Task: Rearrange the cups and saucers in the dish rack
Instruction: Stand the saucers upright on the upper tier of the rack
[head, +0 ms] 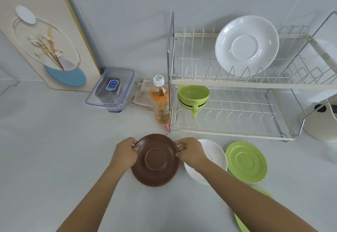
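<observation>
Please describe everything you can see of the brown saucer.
The brown saucer is round, matte, maybe ceramic or plastic, with a raised ring at its centre. It seems slightly tilted, near the counter in front of the dish rack. The left hand and right hand pinch its opposite rims. A white saucer lies beside it.

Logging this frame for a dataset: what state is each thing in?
Brown round saucer: gripped at both edges by left hand and right hand.
White saucer: upright in the rack's top tier.
Green cups: stacked on the lower tier.
Orange drink bottle: capped, upright.
Clear plastic box: lidded.
</observation>
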